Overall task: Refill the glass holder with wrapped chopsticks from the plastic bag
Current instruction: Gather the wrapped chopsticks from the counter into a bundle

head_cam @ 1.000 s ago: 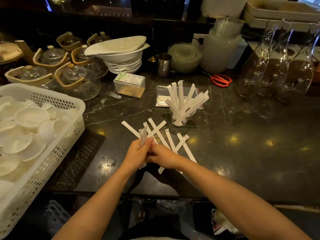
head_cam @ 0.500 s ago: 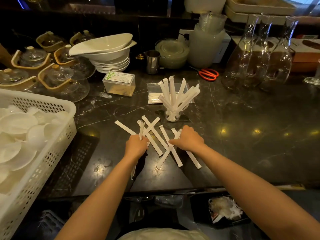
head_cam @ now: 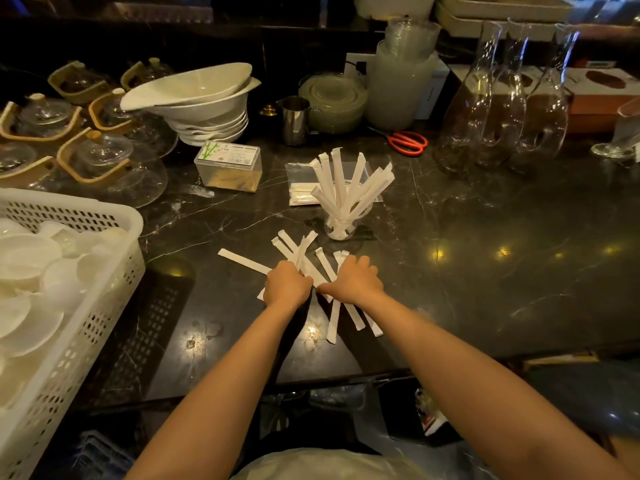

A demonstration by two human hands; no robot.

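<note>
A small glass holder [head_cam: 343,225] stands mid-counter with several white paper-wrapped chopsticks fanned out of it. More wrapped chopsticks [head_cam: 332,313] lie scattered on the dark counter just in front of it. My left hand [head_cam: 285,284] is closed around a couple of them, their ends sticking up past my fingers. My right hand [head_cam: 353,278] lies palm down on the loose pile, fingers curled over the wrappers. One wrapped pair [head_cam: 244,260] lies apart to the left. A flat clear plastic bag [head_cam: 301,188] lies behind the holder.
A white plastic basket [head_cam: 69,258] of small dishes fills the left side. Behind are glass teapots [head_cam: 104,161], stacked white bowls [head_cam: 204,105], a clear toothpick box [head_cam: 228,166], a steel cup [head_cam: 295,120], red scissors [head_cam: 407,142] and tall glass carafes [head_cam: 502,98].
My right hand left the left hand, reached out onto the scattered wrappers, then drew in toward the left hand. The left hand lowered with its wrapped chopsticks to the counter.
</note>
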